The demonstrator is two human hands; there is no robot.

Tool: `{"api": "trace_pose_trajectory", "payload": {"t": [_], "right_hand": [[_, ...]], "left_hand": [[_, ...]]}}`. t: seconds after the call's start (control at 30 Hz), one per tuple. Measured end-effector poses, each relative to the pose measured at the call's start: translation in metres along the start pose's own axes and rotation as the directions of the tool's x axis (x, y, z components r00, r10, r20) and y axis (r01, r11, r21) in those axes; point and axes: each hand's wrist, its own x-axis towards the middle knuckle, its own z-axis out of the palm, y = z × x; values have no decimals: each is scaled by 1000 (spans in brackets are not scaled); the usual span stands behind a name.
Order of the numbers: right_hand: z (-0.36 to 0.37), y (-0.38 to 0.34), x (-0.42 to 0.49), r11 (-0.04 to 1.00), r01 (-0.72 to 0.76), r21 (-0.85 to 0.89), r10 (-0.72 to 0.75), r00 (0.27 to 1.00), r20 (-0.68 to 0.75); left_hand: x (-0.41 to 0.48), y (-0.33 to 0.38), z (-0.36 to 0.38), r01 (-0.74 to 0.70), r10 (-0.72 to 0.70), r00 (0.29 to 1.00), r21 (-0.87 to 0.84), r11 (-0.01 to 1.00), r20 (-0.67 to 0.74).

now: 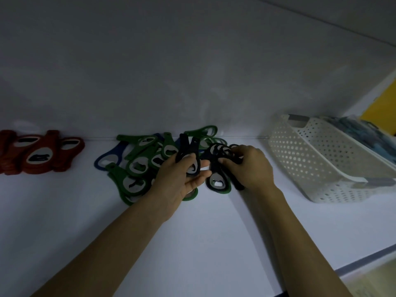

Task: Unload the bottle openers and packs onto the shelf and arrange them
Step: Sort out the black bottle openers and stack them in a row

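On the white shelf (192, 232) lies a loose heap of green bottle openers (137, 166) with a blue opener (111, 155) at its left edge. My left hand (177, 185) holds two black openers (188, 148), handles pointing up and away. My right hand (248, 166) grips a bunch of black openers (222, 153) just right of the heap. One more black opener (218, 185) lies flat below my fingers. A neat group of red openers (40, 155) sits at the far left against the back wall.
A white perforated basket (321, 159) stands at the right, tilted, with blue packs (351, 125) inside. The shelf's front edge (342, 266) runs across the lower right. A yellow surface (383, 103) shows beyond the basket.
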Motion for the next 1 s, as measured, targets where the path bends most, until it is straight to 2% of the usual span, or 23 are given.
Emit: {"api": "trace_pose_trajectory", "payload": {"t": [0.13,0.23,0.33,0.43,0.5,0.53,0.63,0.7,0.8,0.9,1.0], "right_hand": [[5,-7,-2,996,94,6,-93,993,-75],[7,-8,-1,994,93,50,-83,980,-179],[3,-12,-2,971,119,205,-45,941,-335],[-3,-22,-8,876,296,380,-111,892,-438],[-3,-31,-13,752,409,517,-205,891,-406],[-2,-36,-15,676,418,607,-243,904,-351],[2,-48,-20,518,311,796,-337,930,-145],[4,-50,-21,486,250,838,-367,928,-65],[1,-46,-17,502,248,829,-329,941,-82],[-5,-41,-15,473,191,860,-277,959,-61],[-6,-38,-16,447,170,878,-299,954,-32]], "left_hand": [[0,0,1,3,-4,1000,-10,1000,-21],[1,0,1,2,-2,1000,-25,1000,-14],[1,1,2,10,-11,1000,-42,999,-11],[1,1,3,31,-33,999,-61,998,-26],[2,2,3,53,-57,997,-86,995,-45],[2,3,3,54,-59,997,-102,993,-46],[1,2,1,21,-22,1000,-97,995,-6],[1,0,0,2,-2,1000,-58,998,-6],[1,0,0,9,-11,1000,-65,998,-23],[1,-1,0,-5,3,1000,-68,998,-23],[2,-2,-1,-32,32,999,-64,997,-9]]}}
